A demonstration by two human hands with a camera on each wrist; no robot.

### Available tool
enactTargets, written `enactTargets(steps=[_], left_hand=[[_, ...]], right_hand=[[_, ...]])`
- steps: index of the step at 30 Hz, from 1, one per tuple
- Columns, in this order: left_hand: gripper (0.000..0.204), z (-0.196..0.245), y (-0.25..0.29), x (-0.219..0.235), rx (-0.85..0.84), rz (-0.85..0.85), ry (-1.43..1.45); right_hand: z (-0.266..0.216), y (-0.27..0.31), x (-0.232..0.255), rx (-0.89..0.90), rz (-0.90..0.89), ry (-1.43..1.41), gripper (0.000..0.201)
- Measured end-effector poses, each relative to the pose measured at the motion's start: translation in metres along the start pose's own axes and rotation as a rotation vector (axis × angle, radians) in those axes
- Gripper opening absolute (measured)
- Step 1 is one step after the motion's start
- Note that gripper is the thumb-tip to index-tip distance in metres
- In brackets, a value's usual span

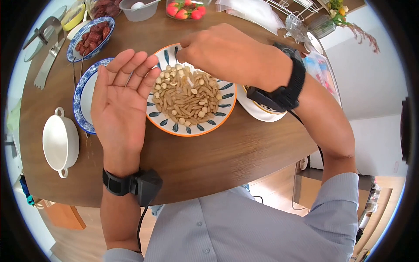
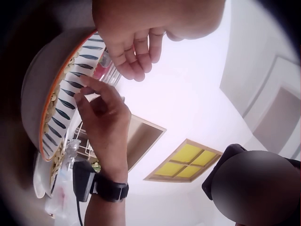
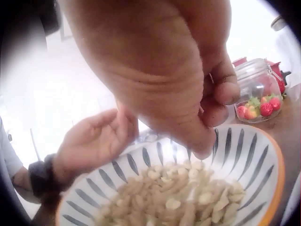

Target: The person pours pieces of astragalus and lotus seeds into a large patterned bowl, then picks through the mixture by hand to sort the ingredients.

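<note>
Head view shows the left hand [image 1: 121,98] relaxed and empty, the right hand [image 1: 220,54] curled above the far rim of the bowl [image 1: 183,130], any hold unclear; kernels [image 1: 185,99] look light, firm, best pinched singly.

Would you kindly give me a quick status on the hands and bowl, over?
Left hand palm up, near bowl. Right hand above bowl, grip unclear. Brown and pale pieces in bowl. Head view: both hands partly hide it.

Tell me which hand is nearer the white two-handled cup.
Left. The left hand is just right of the cup; the right hand is farther, over the orange-rimmed bowl.
</note>
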State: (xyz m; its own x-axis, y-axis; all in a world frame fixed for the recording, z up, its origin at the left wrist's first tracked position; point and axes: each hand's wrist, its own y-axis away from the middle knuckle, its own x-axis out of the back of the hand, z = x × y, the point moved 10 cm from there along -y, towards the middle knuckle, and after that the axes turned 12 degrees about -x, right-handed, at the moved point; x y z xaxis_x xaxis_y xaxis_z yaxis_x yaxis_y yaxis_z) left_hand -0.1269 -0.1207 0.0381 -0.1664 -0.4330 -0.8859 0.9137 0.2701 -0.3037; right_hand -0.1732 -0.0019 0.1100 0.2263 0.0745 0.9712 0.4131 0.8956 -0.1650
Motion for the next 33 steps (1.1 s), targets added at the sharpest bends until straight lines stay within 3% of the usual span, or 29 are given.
enactTargets(steps=[10, 29, 31, 33], left_hand=[[0.053, 0.001, 0.001, -0.003, -0.003, 0.023, -0.004], [0.052, 0.001, -0.001, 0.005, 0.004, 0.002, -0.033], [0.050, 0.001, -0.001, -0.002, 0.022, -0.124, -0.002], [0.050, 0.001, -0.001, -0.002, 0.032, -0.135, 0.007]], right_hand=[[0.007, -0.009, -0.039, -0.043, -0.208, -0.090, 0.007], [-0.001, -0.004, -0.048, -0.002, -0.188, -0.118, 0.017], [-0.002, -0.003, -0.045, 0.024, -0.172, -0.101, 0.015], [0.004, -0.002, -0.043, -0.028, -0.231, -0.155, 0.014]])
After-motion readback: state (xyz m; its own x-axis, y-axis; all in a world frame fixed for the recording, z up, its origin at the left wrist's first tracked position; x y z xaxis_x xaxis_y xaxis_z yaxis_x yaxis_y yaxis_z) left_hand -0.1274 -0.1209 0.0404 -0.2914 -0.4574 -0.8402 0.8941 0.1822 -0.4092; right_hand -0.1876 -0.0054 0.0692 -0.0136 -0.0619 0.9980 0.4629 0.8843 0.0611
